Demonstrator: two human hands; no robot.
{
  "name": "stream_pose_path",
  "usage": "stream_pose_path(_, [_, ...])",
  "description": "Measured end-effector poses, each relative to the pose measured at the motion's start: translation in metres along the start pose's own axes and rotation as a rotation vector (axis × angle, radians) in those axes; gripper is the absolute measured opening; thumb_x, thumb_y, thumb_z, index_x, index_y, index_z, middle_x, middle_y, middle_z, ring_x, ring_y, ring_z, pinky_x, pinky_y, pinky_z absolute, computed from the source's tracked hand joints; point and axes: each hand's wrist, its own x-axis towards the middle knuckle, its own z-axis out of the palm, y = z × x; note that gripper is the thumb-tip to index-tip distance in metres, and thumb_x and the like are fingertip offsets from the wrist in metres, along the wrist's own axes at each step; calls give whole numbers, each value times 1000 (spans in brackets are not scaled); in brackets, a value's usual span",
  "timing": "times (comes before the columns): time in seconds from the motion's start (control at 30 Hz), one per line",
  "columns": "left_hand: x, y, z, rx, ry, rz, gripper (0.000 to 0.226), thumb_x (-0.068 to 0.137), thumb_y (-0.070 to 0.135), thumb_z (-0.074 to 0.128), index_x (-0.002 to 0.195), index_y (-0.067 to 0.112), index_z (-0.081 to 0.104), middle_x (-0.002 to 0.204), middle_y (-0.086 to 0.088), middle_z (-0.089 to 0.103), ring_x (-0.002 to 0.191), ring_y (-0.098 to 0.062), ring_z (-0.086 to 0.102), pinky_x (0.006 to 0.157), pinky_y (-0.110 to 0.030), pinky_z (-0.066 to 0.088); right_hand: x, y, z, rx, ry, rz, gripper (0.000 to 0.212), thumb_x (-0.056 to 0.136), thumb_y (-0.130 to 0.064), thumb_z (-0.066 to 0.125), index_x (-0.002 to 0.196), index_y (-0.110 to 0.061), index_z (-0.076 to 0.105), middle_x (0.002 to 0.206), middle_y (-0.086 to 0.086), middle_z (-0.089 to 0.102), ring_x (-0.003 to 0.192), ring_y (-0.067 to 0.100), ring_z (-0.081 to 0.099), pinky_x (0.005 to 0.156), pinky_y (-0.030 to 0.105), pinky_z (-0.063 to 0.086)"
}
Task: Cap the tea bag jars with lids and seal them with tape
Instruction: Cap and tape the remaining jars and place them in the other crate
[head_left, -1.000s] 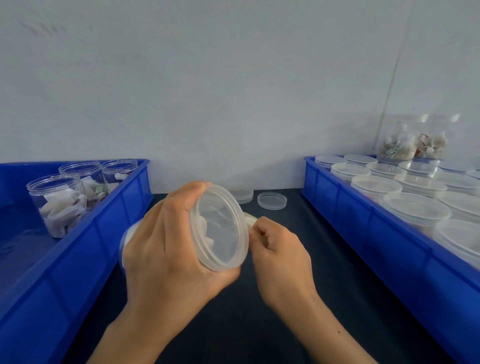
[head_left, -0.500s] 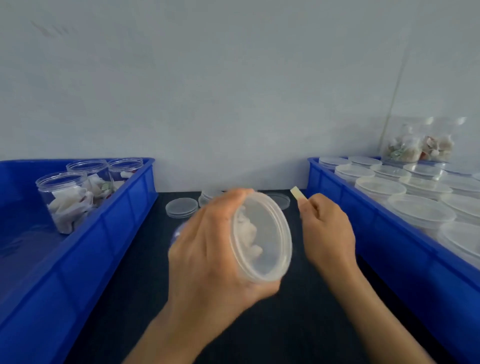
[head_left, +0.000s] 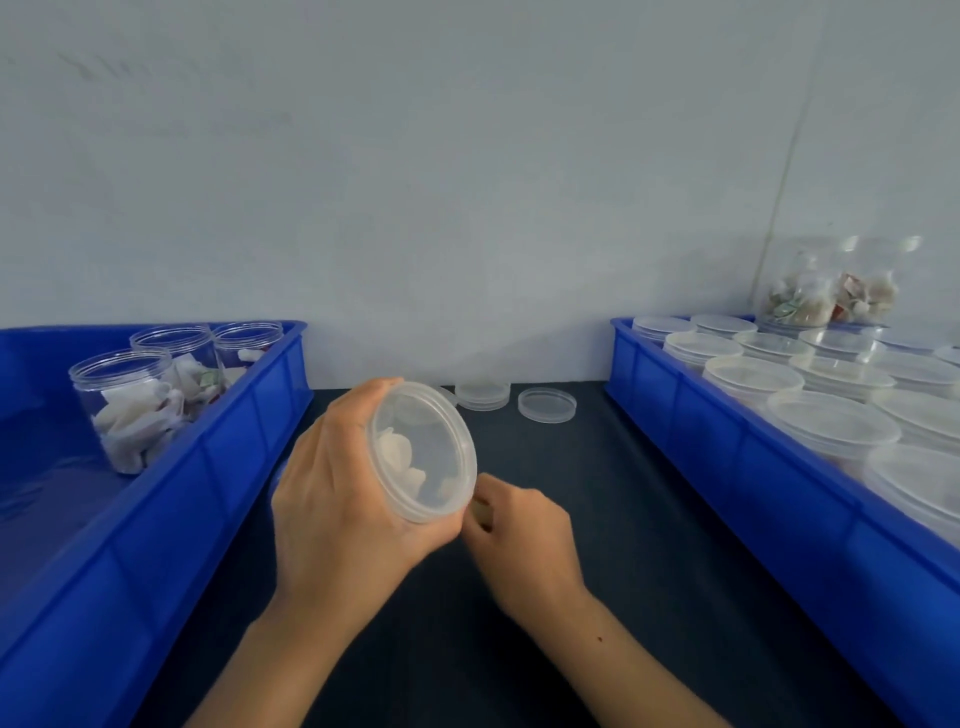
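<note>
At frame centre our left hand (head_left: 343, 483) grips the capped jar (head_left: 423, 452) — body hidden. Our right hand (head_left: 519, 535), previously raised upper right, now pinches blurred tape (head_left: 480, 512) at the lid's lower rim.

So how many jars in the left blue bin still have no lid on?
3. The nearest open jar stands at the front, the second open jar behind it, the third open jar farthest back against the left bin wall. None seem hidden.
</note>
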Motion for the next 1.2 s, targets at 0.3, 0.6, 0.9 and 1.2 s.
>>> stream_pose_path(0.3, [-3, -8, 2, -28, -6, -13, 96, 45, 33, 94, 125, 3, 51, 118, -7, 59, 100, -26, 62, 79, -31, 46, 0, 12, 23, -162, -114, -162, 27, 100, -37, 40, 101, -14, 54, 105, 0, 56, 97, 19, 48, 93, 36, 38])
stream_pose_path(0.6, [0, -9, 1, -208, 4, -86, 94, 47, 57, 82, 124, 22, 40, 113, 13, 54, 94, 2, 51, 72, -12, 42, 3, 1, -10, 1064, -317, -65, 43, 98, -48, 38, 140, -36, 43, 135, -11, 56, 127, 11, 51, 106, 39, 42])
stream_pose_path(0.9, [2, -15, 10, -706, -11, -241, 93, 37, 82, 76, 113, 36, 47, 110, 23, 61, 106, -1, 60, 84, -17, 50, 1, -6, -13, 1239, -326, -150, 77, 76, -61, 68, 144, -37, 40, 142, -4, 52, 131, 19, 49, 105, 42, 40])
stream_pose_path(1.2, [-3, -10, 17, -760, -23, -280, 92, 39, 78, 79, 114, 35, 47, 110, 15, 62, 104, -6, 62, 81, -22, 51, -2, -11, -11, 1440, -299, -95, 40, 99, -18, 45, 138, -25, 53, 137, 5, 58, 125, 19, 55, 96, 26, 47])
